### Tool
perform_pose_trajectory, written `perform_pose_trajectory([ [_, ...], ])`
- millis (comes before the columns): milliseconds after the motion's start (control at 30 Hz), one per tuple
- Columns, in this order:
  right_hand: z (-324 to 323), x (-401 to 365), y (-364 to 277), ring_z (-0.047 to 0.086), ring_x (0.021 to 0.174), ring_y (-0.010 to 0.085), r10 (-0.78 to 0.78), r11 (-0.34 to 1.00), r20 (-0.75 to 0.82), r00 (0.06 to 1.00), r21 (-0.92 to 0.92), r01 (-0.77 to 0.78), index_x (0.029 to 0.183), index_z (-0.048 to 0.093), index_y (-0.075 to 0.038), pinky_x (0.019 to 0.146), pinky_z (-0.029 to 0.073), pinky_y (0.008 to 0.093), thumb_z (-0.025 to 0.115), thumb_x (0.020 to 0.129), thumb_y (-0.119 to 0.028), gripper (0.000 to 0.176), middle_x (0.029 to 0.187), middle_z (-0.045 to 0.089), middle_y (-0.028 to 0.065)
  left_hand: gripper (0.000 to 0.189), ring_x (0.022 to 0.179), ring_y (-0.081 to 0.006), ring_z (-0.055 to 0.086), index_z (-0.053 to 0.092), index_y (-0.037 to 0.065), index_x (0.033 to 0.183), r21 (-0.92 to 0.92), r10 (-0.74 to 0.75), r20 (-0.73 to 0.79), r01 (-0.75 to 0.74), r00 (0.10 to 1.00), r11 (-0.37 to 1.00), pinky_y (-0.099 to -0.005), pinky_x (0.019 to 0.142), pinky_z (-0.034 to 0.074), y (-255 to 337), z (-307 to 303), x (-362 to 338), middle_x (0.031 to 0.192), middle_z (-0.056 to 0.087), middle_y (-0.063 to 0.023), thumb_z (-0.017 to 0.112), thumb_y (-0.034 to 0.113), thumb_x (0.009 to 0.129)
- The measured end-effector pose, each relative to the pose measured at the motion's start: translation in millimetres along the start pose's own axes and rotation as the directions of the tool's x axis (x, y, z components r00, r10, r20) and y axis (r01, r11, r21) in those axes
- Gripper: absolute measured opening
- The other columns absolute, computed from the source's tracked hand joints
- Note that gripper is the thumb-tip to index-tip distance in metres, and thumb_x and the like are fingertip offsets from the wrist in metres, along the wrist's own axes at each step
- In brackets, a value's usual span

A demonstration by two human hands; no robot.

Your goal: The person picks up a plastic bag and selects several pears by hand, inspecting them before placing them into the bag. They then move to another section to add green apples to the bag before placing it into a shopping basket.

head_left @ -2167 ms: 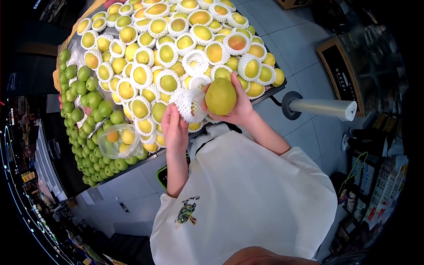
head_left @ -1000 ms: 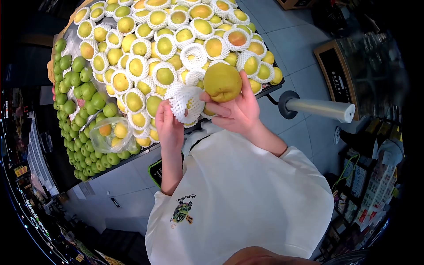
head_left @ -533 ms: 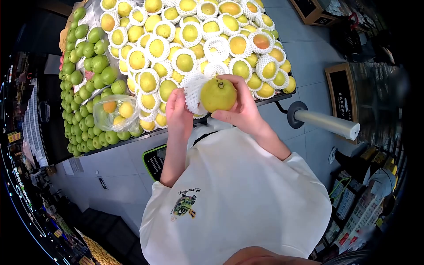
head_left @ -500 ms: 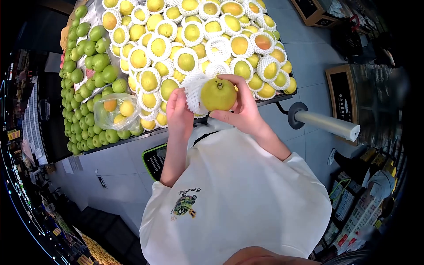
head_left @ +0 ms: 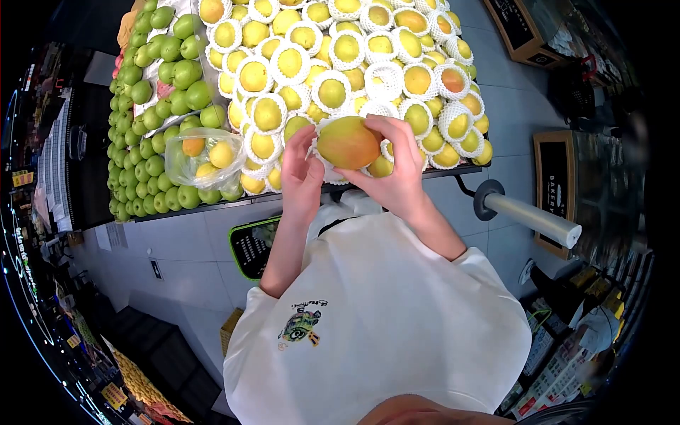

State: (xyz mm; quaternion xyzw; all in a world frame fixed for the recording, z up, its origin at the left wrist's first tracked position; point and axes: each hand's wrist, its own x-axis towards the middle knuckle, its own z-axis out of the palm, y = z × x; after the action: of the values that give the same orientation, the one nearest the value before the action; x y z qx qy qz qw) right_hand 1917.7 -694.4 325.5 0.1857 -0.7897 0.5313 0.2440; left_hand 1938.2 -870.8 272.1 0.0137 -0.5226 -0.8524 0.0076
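Note:
A greenish-yellow mango (head_left: 348,143) with a red-orange blush is held above the fruit display. My right hand (head_left: 399,166) grips its right end, fingers over the top and thumb underneath. My left hand (head_left: 301,173) is curled at the mango's left end, around a white foam net (head_left: 330,172) that is mostly hidden behind the mango and fingers. Just beyond are many mangoes (head_left: 331,93) in white foam nets. A clear plastic bag (head_left: 177,166) with several yellow-orange fruits lies left of my left hand, on the green apples (head_left: 187,74).
A roll of clear plastic bags (head_left: 535,218) sticks out from the stand's right corner. Below the stand's front edge is a black basket with a green rim (head_left: 232,249). A wooden bakery crate (head_left: 554,180) stands on the right.
The mango has turned from its stem end facing me to its blushed side. My left hand and the foam net have shifted in close to it. The view has tilted slightly.

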Motion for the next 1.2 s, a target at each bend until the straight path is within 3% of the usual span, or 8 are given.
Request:
perform_pose_trajectory([
  [67, 6.0, 0.6, 2.2, 0.06, 0.106, 0.0287, -0.044, 0.999, 0.008, 0.999, -0.017, 0.044, 0.125, 0.061, -0.004, 0.086, 0.052, 0.0375, 0.096, 0.06, -0.008, 0.074, 0.123, 0.062, 0.0127, 0.059, 0.13, -0.0158, 0.052, 0.04, 0.002, 0.151, 0.087, 0.043, 0.009, -0.044, 0.999, 0.995, -0.0328, 0.106, 0.045, 0.7, -1.3, -1.1, 0.147, 0.05, -0.0085, 0.065, 0.026, 0.104],
  [467, 38.9, -1.7, -15.0, 0.06, 0.1, 0.0267, -0.141, 0.984, 0.037, 0.989, -0.1, 0.144, 0.13, 0.062, 0.0, 0.089, 0.051, 0.0362, 0.1, 0.057, -0.016, 0.085, 0.122, 0.069, 0.0117, 0.061, 0.14, -0.024, 0.048, 0.032, 0.006, 0.158, -0.424, -0.299, 0.116, 0.319, 0.947, 0.847, -0.0398, 0.113, 0.043, -1.2, -39.9, -15.5, 0.155, 0.045, -0.009, 0.053, 0.034, 0.108],
  [567, 53.3, -0.1, -13.2, 0.061, 0.107, 0.0291, -0.136, 0.987, 0.065, 0.989, -0.075, 0.14, 0.132, 0.061, -0.002, 0.091, 0.052, 0.0382, 0.099, 0.057, -0.015, 0.086, 0.124, 0.067, 0.0117, 0.059, 0.14, -0.0226, 0.047, 0.035, 0.006, 0.157, -0.382, -0.184, 0.074, 0.199, 0.98, 0.902, -0.0389, 0.114, 0.042, 12.4, -44.7, -16.0, 0.155, 0.046, -0.0091, 0.053, 0.033, 0.108],
  [633, 65.1, -1.8, -8.7, 0.061, 0.111, 0.0306, -0.139, 0.99, 0.083, 0.987, -0.028, 0.142, 0.134, 0.06, -0.003, 0.093, 0.053, 0.0394, 0.098, 0.056, -0.014, 0.088, 0.126, 0.064, 0.0112, 0.053, 0.138, -0.0196, 0.047, 0.042, 0.004, 0.153, -0.151, -0.11, -0.038, 0.104, 0.993, 0.983, -0.0361, 0.114, 0.039, 22.3, -51.5, -12.7, 0.153, 0.047, -0.0083, 0.057, 0.027, 0.108],
  [767, 75.8, -6.5, -11.3, 0.061, 0.116, 0.029, 0.014, 0.999, 0.189, 0.982, 0.031, -0.02, 0.138, 0.059, -0.006, 0.093, 0.057, 0.0382, 0.097, 0.064, -0.011, 0.083, 0.128, 0.053, 0.0124, 0.045, 0.135, -0.0168, 0.047, 0.051, 0.002, 0.147, 0.089, -0.044, -0.012, 0.045, 0.999, 0.995, -0.0335, 0.114, 0.036, 41.7, -72.1, -10.1, 0.147, 0.05, -0.0069, 0.061, 0.019, 0.106],
  [833, 82.9, -6.1, -14.0, 0.06, 0.118, 0.0253, 0.206, 0.954, 0.265, 0.942, 0.161, -0.254, 0.136, 0.06, -0.006, 0.094, 0.057, 0.038, 0.093, 0.069, -0.006, 0.075, 0.127, 0.051, 0.0112, 0.043, 0.129, -0.0159, 0.05, 0.055, 0.002, 0.143, 0.273, 0.067, 0.028, -0.072, 0.997, 0.959, -0.0319, 0.112, 0.036, 43.7, -77.8, -8.3, 0.138, 0.055, -0.0057, 0.064, 0.015, 0.104],
  [1000, 104.2, -14.4, 1.5, 0.058, 0.124, 0.0242, 0.317, 0.693, 0.349, 0.882, 0.55, -0.467, 0.138, 0.051, 0.0, 0.101, 0.056, 0.0383, 0.085, 0.079, -0.002, 0.069, 0.131, 0.05, 0.0088, 0.038, 0.112, -0.0069, 0.057, 0.058, 0.008, 0.14, 0.157, -0.058, -0.131, 0.079, 0.99, 0.984, -0.026, 0.095, 0.047, 46.0, -97.4, -11.7, 0.129, 0.061, -0.0023, 0.064, 0.013, 0.103],
  [1200, 173.5, 37.1, -21.2, 0.065, 0.114, 0.0233, 0.057, 0.928, 0.507, 0.86, 0.291, -0.233, 0.136, 0.056, -0.004, 0.097, 0.055, 0.037, 0.089, 0.075, -0.011, 0.07, 0.123, 0.057, 0.0101, 0.03, 0.103, -0.0074, 0.061, 0.061, 0.001, 0.13, 0.049, -0.218, -0.086, 0.222, 0.972, 0.974, -0.0257, 0.089, 0.05, -3.0, -147.8, -16.2, 0.115, 0.067, -0.0027, 0.063, 0.013, 0.102],
])
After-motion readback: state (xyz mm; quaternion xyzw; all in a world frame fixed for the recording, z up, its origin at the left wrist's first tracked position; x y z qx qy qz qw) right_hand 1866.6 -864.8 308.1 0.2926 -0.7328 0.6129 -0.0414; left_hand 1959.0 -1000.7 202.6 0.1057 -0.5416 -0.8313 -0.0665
